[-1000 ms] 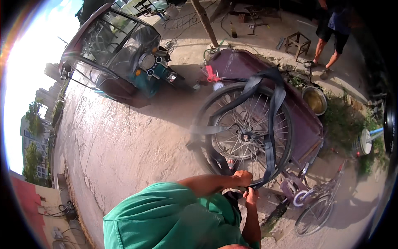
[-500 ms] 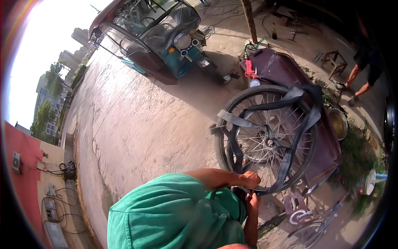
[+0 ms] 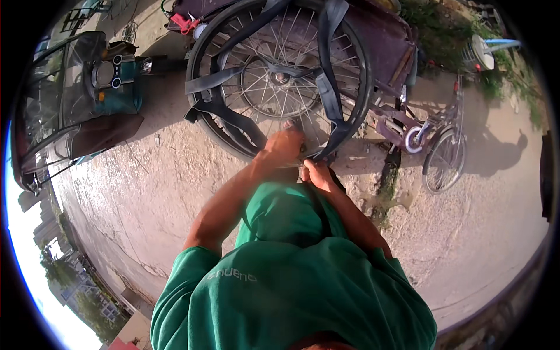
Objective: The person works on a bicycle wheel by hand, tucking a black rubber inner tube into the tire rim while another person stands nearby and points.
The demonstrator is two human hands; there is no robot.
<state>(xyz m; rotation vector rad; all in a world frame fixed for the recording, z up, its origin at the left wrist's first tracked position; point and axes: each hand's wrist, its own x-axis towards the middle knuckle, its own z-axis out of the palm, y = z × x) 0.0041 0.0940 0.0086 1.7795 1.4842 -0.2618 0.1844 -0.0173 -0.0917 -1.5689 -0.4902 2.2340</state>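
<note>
A large spoked wheel with a dark tyre stands in front of me. A flat, limp black inner tube loops across its spokes, its loose end hanging over the left side. My left hand is closed at the near edge of the wheel, its fingers curled inside the rim; what it grips is hidden. Just right of it, my right hand pinches the tube where it meets the near rim. A small dark thing shows between the hands, too small to name.
Behind the wheel is a maroon metal cart body, with a red-handled gauge tool on its left. A three-wheeled vehicle stands at left. At right are a bicycle wheel, a white bucket and weeds.
My view has turned, so the wheel appears higher and further left. Both hands stay at the near rim, the left one now more inside it. The tube still drapes over the spokes.
</note>
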